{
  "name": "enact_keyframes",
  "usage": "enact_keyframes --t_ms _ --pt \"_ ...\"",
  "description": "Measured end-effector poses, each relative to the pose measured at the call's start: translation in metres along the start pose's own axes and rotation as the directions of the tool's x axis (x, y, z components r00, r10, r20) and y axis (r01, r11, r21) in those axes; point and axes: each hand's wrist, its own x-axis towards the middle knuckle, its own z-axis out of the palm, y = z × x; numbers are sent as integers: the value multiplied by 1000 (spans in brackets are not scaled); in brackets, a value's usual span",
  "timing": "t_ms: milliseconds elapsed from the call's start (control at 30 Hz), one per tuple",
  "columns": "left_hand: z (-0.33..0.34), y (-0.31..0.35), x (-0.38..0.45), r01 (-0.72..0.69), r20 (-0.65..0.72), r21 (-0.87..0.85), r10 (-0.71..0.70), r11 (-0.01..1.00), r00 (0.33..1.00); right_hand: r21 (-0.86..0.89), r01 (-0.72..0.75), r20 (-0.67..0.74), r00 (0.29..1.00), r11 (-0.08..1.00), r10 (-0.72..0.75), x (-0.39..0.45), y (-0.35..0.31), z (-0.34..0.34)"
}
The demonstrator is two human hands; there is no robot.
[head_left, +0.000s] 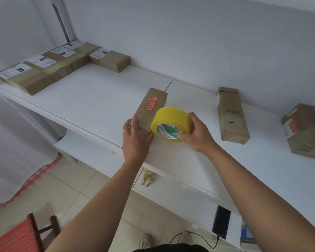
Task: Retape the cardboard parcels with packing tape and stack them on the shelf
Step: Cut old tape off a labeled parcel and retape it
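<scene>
Tape roll [171, 124] core label: green/white, small print, illegible.
Held parcel [149, 113] sticker: red, text unreadable.
Far-right parcel [305, 130] label: red/white, blurred lettering.
Upper-left parcels [62, 64]: white shipping labels, illegible.

Tape roll [171, 122] right of parcel [151, 110] (touching).

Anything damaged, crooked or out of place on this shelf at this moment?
The long parcel right of the tape roll has dark marks and a scuffed near end, and lies askew to the shelf edge. A crumpled scrap sits on the lower shelf. The row of parcels at far left looks neat.
</scene>
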Motion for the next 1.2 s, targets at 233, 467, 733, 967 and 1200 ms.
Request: enact_keyframes --t_ms 233,467,733,967,1200 --pt "-2 -4 5 -164 56 255 155 953 986 11 -22 7 1000 1000 22 -1 7 0" --pt "-11 -5 11 -254 116 325 228 911 967 18 -19 48 999 1000 19 5 7 2" --pt "-21 5 18 -32 117 17 29 999 993 1 41 50 998 999 -41 20 -17 1" --pt "-26 -5 34 78 180 -187 -44 979 983 -37 78 43 996 996 -76 29 -40 5" --pt "-9 -12 36 165 399 -333 -19 928 917 -168 114 -1 993 979 -115 25 -41 -2"
